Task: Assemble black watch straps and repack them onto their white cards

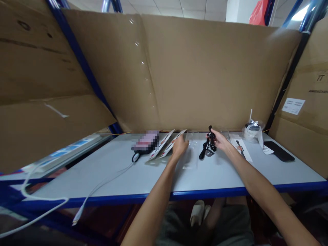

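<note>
My left hand (180, 146) is closed on the right one of two pale printed cards (169, 147), which are tilted up off the table. The other printed card (160, 147) stands tilted just to its left. My right hand (219, 139) is closed on a black glossy gadget (211, 139) with rounded, handle-like arms; its exact kind I cannot make out. One black arm (202, 152) of it reaches down to the left, near the tabletop. Between my hands lies a clear plastic bag (191, 159).
A phone (146, 141), partly blurred out, lies left with a white cable (110, 177). To the right are a flat card (241, 148) picturing a black tool, a lidded cup (253, 131) with a straw, and a black flat pad (279, 151). Cardboard walls (205, 75) surround the table (107, 186).
</note>
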Motion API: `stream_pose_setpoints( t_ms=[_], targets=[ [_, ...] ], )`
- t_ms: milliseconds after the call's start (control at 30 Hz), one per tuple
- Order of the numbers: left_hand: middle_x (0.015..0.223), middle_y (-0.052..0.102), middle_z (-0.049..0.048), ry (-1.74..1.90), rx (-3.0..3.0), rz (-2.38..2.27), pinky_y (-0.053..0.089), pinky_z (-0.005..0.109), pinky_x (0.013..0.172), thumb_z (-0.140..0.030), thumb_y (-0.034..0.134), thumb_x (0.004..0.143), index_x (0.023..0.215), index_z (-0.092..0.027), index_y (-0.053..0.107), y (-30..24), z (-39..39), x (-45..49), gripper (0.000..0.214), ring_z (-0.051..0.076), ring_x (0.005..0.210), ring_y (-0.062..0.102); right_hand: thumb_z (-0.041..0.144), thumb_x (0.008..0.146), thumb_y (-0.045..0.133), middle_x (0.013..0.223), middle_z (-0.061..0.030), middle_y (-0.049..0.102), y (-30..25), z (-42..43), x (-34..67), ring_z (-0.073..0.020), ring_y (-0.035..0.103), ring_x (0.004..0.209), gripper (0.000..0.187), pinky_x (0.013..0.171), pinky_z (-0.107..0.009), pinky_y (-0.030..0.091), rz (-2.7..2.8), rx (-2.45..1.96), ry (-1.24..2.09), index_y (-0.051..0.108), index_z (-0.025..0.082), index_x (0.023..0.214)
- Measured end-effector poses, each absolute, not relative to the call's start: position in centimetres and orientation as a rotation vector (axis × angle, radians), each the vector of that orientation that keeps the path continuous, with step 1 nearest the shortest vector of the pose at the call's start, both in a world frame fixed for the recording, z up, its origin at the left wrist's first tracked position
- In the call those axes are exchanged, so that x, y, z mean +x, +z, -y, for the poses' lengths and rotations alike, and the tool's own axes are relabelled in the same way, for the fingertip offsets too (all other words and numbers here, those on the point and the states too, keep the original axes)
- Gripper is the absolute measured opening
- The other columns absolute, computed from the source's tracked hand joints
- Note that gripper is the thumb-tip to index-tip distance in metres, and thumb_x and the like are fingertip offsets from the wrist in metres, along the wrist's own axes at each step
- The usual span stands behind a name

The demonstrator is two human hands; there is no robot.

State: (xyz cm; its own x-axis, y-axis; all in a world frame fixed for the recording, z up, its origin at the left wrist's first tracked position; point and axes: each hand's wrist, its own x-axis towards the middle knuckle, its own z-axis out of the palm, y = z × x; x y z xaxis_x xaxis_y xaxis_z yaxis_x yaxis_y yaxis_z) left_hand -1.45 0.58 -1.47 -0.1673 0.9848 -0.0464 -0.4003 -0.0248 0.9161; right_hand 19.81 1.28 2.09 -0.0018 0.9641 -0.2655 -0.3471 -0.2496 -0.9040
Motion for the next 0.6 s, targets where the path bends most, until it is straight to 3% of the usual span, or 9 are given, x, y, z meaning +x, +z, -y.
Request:
stream_pose_setpoints(
  t_ms=[67,167,233,300,400,600],
  targets=[
    [0.106,0.076,0.0118,1.617,0.941,-1.129,0.056,0.033,0.092,-0.001,0.072,0.074,0.101,-0.025,0.072,-0.4,0.4,-1.0,0.037,0.031,0.127,0.066,0.031,0.109,0.049,0.064,-0.0059,0.070,1.9,-1.4,19.7,-0.0113,0.047,0.048,0.033,0.045,-0.021,0.034,0.797,-1.136,1.500,0.063,0.015,0.083],
    [0.112,0.075,0.0107,1.783,1.182,-1.148,0.050,0.030,0.104,-0.001,0.074,0.073,0.097,-0.025,0.076,1.0,1.8,0.0,0.034,0.029,0.138,0.057,0.028,0.108,0.049,0.065,-0.0062,0.071,1.7,-1.5,19.5,-0.0113,0.046,0.046,0.032,0.043,-0.022,0.030,0.792,-1.092,1.485,0.059,0.017,0.080],
    [0.104,0.075,0.0093,1.815,1.346,-1.142,0.050,0.026,0.100,-0.005,0.074,0.078,0.095,-0.024,0.077,1.4,2.2,0.7,0.025,0.026,0.126,0.063,0.025,0.108,0.048,0.066,-0.0058,0.071,1.7,-1.4,19.4,-0.0112,0.045,0.046,0.031,0.044,-0.022,0.031,0.780,-1.049,1.478,0.056,0.019,0.079],
    [0.085,0.073,0.0069,1.684,1.463,-1.164,0.054,0.026,0.085,-0.013,0.072,0.085,0.091,-0.022,0.076,1.3,2.2,1.4,0.012,0.024,0.097,0.071,0.022,0.108,0.047,0.069,-0.0058,0.073,1.7,-1.2,19.1,-0.0108,0.044,0.046,0.030,0.045,-0.022,0.034,0.792,-1.002,1.476,0.055,0.019,0.079],
    [0.061,0.065,0.0025,1.361,1.540,-1.145,0.050,0.025,0.059,-0.027,0.069,0.091,0.088,-0.020,0.074,0.9,1.9,2.1,0.010,0.019,0.058,0.063,0.019,0.107,0.048,0.074,-0.0056,0.074,1.7,-0.9,18.7,-0.0099,0.043,0.046,0.026,0.047,-0.020,0.037,0.826,-0.963,1.465,0.056,0.019,0.082],
    [0.056,0.064,0.0006,1.212,1.524,-0.988,0.044,0.024,0.049,-0.033,0.078,0.086,0.088,-0.019,0.067,0.1,1.7,2.7,0.018,0.016,0.046,0.058,0.021,0.106,0.048,0.076,-0.0048,0.075,1.6,-0.7,17.9,-0.0089,0.042,0.046,0.023,0.046,-0.019,0.040,0.854,-0.922,1.440,0.057,0.018,0.086]
  ],
)
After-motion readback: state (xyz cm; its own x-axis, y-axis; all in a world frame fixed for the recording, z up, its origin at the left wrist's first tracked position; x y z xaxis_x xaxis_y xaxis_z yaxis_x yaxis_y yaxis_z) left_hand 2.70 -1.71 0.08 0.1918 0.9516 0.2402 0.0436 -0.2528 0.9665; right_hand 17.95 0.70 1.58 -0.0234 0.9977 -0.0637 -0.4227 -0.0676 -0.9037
